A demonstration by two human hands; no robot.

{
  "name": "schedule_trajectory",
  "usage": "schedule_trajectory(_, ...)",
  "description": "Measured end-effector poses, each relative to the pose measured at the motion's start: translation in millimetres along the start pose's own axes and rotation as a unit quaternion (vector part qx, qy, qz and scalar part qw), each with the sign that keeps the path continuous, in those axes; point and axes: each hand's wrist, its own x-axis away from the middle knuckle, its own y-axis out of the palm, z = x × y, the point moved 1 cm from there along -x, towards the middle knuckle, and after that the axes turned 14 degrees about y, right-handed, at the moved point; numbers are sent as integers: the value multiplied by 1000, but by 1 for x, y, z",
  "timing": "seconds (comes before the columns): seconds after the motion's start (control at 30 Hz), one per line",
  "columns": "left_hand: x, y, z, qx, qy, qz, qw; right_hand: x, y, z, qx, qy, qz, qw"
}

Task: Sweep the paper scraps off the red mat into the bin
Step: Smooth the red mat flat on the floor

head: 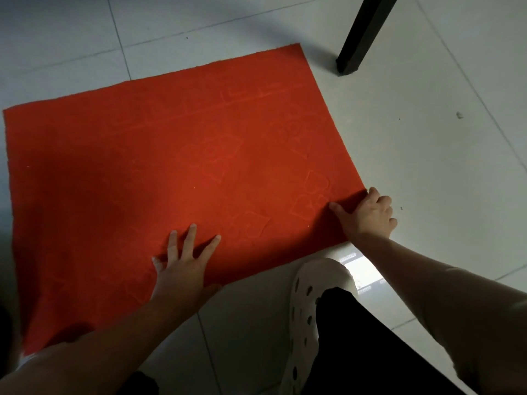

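Observation:
The red mat (159,172) lies flat on the pale tiled floor, with a faint embossed pattern across it. My left hand (185,260) rests palm down on the mat's near edge, fingers spread. My right hand (368,215) is at the mat's near right corner, thumb on top and fingers curled at the edge, gripping it. Only a few tiny pale specks show on the mat, such as one speck (194,187). No bin is in view.
A black table leg (362,38) stands on the floor beyond the mat's far right corner. My foot in a white perforated clog (310,309) and a dark trouser leg sit just in front of the mat. A small scrap (459,114) lies on the tiles at right.

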Motion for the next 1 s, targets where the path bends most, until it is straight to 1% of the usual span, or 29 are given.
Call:
schedule_trajectory(0.07, 0, 0, 0, -3, 0, 1, 1000, 2, -6, -3, -21, -32, 30, 999)
schedule_trajectory(0.13, 0, 0, 0, -7, 0, 0, 1000, 11, -15, -8, -52, -123, 90, 987)
schedule_trajectory(0.2, 0, 0, 0, -7, 0, -1, 1000, 25, -22, -19, -63, -228, 109, 965)
schedule_trajectory(0.27, -1, -1, 1, -7, 0, -2, 1000, 44, -21, -36, -75, -317, 77, 942)
schedule_trajectory(0.33, 0, -1, 1, -6, 2, -3, 1000, 67, -13, -53, -62, -381, 33, 922)
schedule_trajectory(0.4, 0, -1, 0, -5, 7, -3, 1000, 88, 0, -66, 15, -426, -12, 905)
schedule_trajectory(0.47, 0, -2, -1, -6, 8, -5, 1000, 98, 14, -74, 113, -450, -56, 884)
schedule_trajectory(0.53, -2, -1, 0, -5, 5, -6, 1000, 96, 20, -82, 182, -431, -116, 876)
schedule_trajectory(0.6, -3, -1, 1, 1, 3, -6, 1000, 92, 21, -89, 215, -410, -155, 873)
schedule_trajectory(0.7, -2, -2, 0, 7, 5, -5, 1000, 93, 20, -92, 233, -402, -169, 869)
schedule_trajectory(0.8, -3, -5, -1, 26, 9, -3, 1000, 96, 14, -90, 212, -398, -136, 882)
schedule_trajectory(0.87, -4, -8, -2, 44, 13, -9, 999, 102, 7, -88, 202, -411, -64, 887)
schedule_trajectory(0.93, -3, -8, -3, 58, 15, -3, 998, 115, 1, -88, 210, -442, 10, 872)
schedule_trajectory(1.0, -3, -6, -3, 62, 8, 9, 998, 135, -2, -94, 205, -512, 66, 832)
